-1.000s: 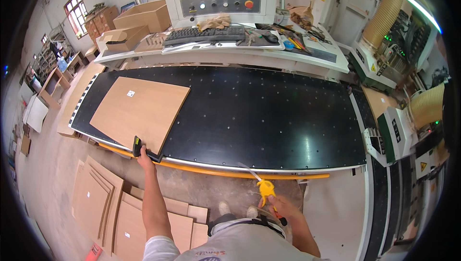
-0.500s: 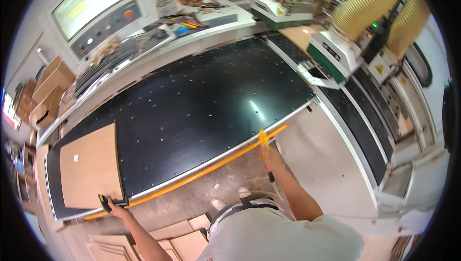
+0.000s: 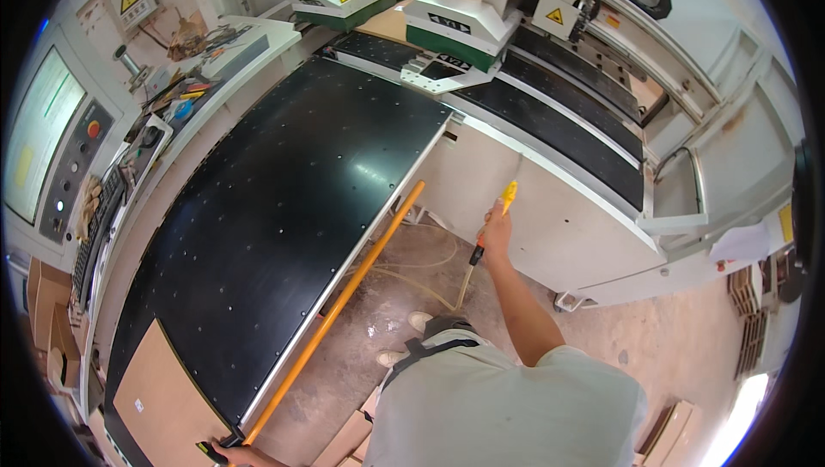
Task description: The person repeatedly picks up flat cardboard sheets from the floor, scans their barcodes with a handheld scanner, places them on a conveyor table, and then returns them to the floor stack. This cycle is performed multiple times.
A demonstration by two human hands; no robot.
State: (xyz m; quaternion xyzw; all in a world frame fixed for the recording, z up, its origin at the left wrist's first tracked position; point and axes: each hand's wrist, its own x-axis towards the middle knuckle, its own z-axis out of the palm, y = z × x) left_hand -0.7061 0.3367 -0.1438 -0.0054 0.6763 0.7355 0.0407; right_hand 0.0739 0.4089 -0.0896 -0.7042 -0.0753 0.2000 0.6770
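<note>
Right hand point(image 3: 496, 231) clamps a yellow plastic air gun point(image 3: 510, 195), probably light and stiff, best held mid-handle; left hand point(image 3: 234, 453) clasps a black angular tool point(image 3: 210, 451)

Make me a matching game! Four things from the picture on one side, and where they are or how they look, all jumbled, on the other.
Things:
1. air gun
2. brown board
3. orange rail
4. screen

Clues:
A. lies on the black table
B. lit up
C. held in the right hand
D. runs beside the table's edge

Right pairs: 1-C, 2-A, 3-D, 4-B
</note>
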